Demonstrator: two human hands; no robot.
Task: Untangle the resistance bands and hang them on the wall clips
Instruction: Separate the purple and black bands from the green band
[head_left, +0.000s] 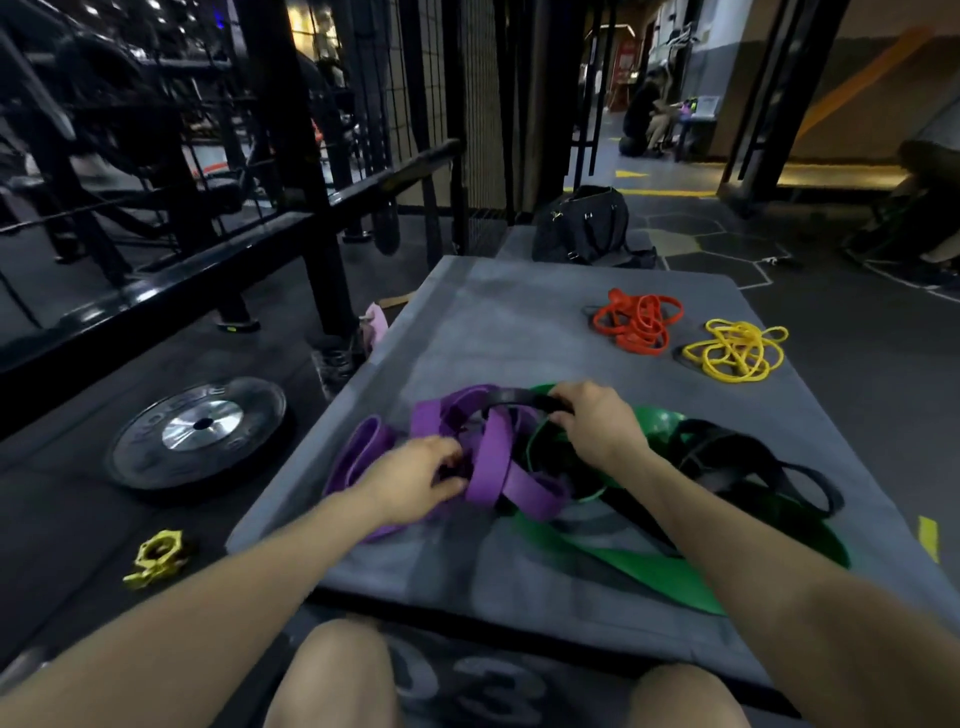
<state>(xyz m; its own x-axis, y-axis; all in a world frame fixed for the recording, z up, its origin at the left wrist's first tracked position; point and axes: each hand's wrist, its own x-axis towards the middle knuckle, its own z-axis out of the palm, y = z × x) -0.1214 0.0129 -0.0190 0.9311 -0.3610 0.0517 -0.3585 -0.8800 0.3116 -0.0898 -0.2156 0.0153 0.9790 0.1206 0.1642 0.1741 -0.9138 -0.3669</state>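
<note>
Barely started: your left hand (415, 480) pinches the purple band (498, 467), your right hand (597, 423) grips the black band (519, 397) in the tangle on the mat (493, 322). Red band (636, 319) and yellow band (735, 351) lie bunched at the mat's far end; nothing hung, no clips visible.

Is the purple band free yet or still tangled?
Still tangled. The purple band loops over and under the black band and green band on the mat; both hands grip the knot.
</note>
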